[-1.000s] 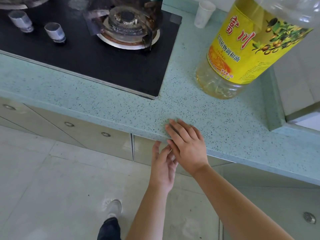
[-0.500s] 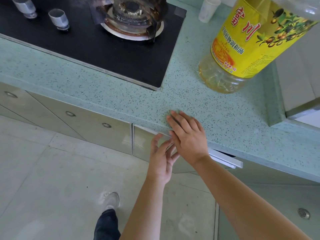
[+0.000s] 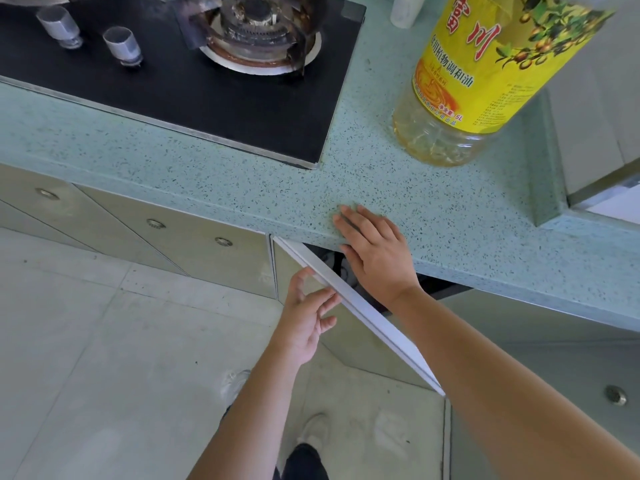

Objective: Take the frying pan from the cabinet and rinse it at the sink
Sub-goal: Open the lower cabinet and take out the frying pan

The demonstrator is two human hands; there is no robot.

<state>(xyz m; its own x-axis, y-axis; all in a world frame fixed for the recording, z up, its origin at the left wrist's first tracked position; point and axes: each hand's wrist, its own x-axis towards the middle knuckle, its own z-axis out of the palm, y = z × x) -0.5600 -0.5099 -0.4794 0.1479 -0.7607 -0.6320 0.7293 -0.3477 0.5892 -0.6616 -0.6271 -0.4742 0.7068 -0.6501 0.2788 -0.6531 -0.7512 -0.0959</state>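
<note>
The step in hand is opening the cabinet door, the first part of the task. The left hand has its fingers loosely curled on the top edge of this door, which stands partly swung out under the worktop. The right hand lies flat and open on the front edge of the worktop, just above the door, and grips nothing. The frying pan is not visible; I judge it is inside the dark space behind the door, where only some unclear shapes show. The next move probably calls for swinging the door wider, then bending to look and reach inside, so the right hand must leave the worktop. Counted: one open door; three round knobs on the closed fronts left of the door and one knob to its right; one oil bottle on the worktop above the door; one burner and two control dials on the stove, left of the bottle.
</note>
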